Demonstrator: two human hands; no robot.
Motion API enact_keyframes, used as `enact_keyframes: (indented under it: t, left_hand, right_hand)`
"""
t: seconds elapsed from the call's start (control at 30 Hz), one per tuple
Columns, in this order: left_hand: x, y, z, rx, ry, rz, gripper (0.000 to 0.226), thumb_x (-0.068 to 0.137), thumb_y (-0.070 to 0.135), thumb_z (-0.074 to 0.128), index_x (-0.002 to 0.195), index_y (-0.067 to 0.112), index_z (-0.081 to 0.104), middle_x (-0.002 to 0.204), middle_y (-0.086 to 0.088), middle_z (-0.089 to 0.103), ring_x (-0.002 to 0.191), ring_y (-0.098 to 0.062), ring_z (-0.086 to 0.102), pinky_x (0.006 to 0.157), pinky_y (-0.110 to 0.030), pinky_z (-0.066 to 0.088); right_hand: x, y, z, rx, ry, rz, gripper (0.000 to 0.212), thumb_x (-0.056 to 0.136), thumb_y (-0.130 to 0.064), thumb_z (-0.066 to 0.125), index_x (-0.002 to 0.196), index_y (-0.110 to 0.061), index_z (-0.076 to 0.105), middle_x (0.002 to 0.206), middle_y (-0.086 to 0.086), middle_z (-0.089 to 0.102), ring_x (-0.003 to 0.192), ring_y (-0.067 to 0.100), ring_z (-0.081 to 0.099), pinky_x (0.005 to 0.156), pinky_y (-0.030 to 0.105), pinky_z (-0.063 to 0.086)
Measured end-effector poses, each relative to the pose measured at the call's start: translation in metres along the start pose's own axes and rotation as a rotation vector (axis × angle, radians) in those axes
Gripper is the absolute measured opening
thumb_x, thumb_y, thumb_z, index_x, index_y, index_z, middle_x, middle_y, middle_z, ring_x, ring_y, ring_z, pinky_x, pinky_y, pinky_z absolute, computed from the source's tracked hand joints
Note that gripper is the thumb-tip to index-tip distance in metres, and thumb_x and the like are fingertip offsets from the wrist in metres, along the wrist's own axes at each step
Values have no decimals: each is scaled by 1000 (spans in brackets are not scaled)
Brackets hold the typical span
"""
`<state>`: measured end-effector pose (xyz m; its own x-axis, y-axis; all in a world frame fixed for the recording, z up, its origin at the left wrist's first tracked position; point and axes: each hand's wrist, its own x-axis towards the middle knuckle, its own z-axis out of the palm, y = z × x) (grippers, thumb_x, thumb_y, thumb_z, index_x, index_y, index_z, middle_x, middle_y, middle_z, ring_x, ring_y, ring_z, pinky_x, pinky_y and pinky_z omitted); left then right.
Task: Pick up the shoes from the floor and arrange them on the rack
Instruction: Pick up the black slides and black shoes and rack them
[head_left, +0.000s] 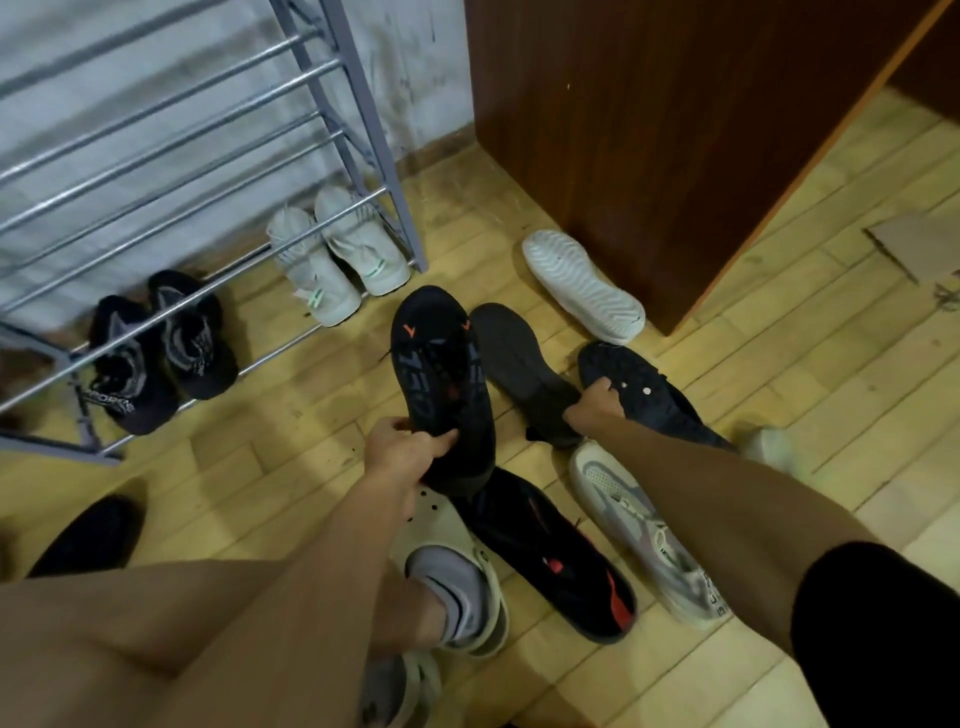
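The left hand (402, 449) is gripping the heel end of a black shoe with orange marks (441, 374), fingers and thumb pinching its rim, and that shoe is hanging sole-up just above the floor in the middle of the scene. The right hand (597, 402) is reaching a little farther out and to the right, fingers curling onto the heel of a dark grey shoe (519, 364) lying sole-up on the wooden floor (311, 395); whether it is fully clamping I cannot tell, since the fingers are tucking under the edge. Just right of that hand a black studded shoe (649, 395) is lying sole-up, touching the hand's far side. Farther right, a white shoe (582, 283) is lying sole-up against the foot of a brown wooden cabinet (649, 130). Nearer, a black and red shoe (561, 561) is lying on the floor beside a grey and white sneaker (644, 530), partly hidden under the right forearm. On the left, the metal rack (171, 150) is standing against the wall, and on its lowest rails a black pair (156, 348) and a white pair (337, 260) are sitting side by side, toes pointing near. The person's foot in a pale clog (457, 577) and grey sock is planting itself near the middle.
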<state>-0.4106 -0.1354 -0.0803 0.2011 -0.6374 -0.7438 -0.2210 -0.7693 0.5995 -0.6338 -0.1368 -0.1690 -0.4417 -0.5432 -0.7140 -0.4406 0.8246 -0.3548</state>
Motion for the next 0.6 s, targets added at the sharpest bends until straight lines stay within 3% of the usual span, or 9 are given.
enact_keyframes:
  t: [0.1, 0.17, 0.2, 0.27, 0.33, 0.4, 0.5, 0.53, 0.6]
  left_hand:
    - [5, -4, -5, -36, 28, -25, 57, 74, 12, 81, 121, 7, 49, 122, -13, 60, 113, -34, 58, 96, -50, 50]
    - [6, -6, -9, -57, 41, -26, 56, 74, 11, 80, 121, 6, 50, 121, -13, 61, 113, -33, 58, 97, -50, 50]
    - [6, -7, -11, -71, 45, -30, 55, 74, 10, 80, 121, 5, 52, 120, -13, 62, 113, -33, 58, 97, -49, 50]
    - [4, -9, -15, -116, 40, -46, 55, 74, 9, 79, 122, 3, 53, 119, -12, 62, 113, -33, 58, 98, -48, 49]
    - [2, -10, -16, -152, 37, -51, 57, 75, 8, 79, 124, 3, 53, 122, -13, 62, 112, -32, 59, 96, -46, 50]
    - [-4, -9, -14, -183, 40, -33, 54, 76, 7, 78, 123, 2, 53, 119, -12, 63, 104, -30, 59, 92, -43, 52]
    - [-14, -2, -11, -228, 36, -2, 48, 76, 6, 77, 120, 2, 56, 116, -12, 65, 103, -29, 62, 92, -43, 53]
    - [-16, 1, -10, -232, 39, 5, 47, 76, 6, 77, 118, 2, 58, 116, -13, 66, 104, -29, 63, 93, -44, 53]
    - [-20, 6, -9, -234, 43, 15, 43, 76, 8, 77, 115, 1, 61, 115, -13, 68, 106, -30, 63, 95, -46, 52]
  right_hand:
    - [-3, -5, 7, 49, 23, 47, 78, 89, -15, 65, 149, 0, 18, 156, 24, 11, 133, 41, 40, 101, 40, 43]
    - [-6, -3, 7, 116, 17, 83, 83, 82, -19, 75, 146, -2, 25, 153, 23, 20, 130, 38, 43, 93, 39, 48]
    - [-8, -2, 6, 140, 3, 74, 82, 78, -20, 79, 143, -3, 32, 148, 21, 30, 126, 35, 47, 80, 35, 54]
    - [-14, -1, 3, 180, -17, -10, 70, 74, -19, 83, 132, -3, 47, 133, 16, 52, 109, 27, 58, 54, 25, 49]
    - [-19, -1, 1, 207, 34, -126, 63, 72, -17, 83, 127, -7, 55, 124, 12, 60, 105, 25, 59, 71, 31, 55]
    - [-24, -1, -1, 130, 199, -242, 61, 73, -14, 78, 129, -15, 56, 125, 9, 59, 117, 29, 52, 98, 42, 46]
    - [-42, 7, 7, -162, 441, -424, 55, 79, -9, 66, 132, -20, 53, 127, 6, 51, 120, 29, 40, 101, 41, 29]
    - [-45, 15, 13, -291, 444, -493, 57, 80, -7, 62, 133, -21, 49, 129, 5, 48, 119, 28, 38, 100, 40, 28]
    - [-49, 30, 26, -510, 249, -592, 59, 81, -9, 60, 136, -22, 45, 132, 4, 44, 121, 27, 38, 100, 39, 28]
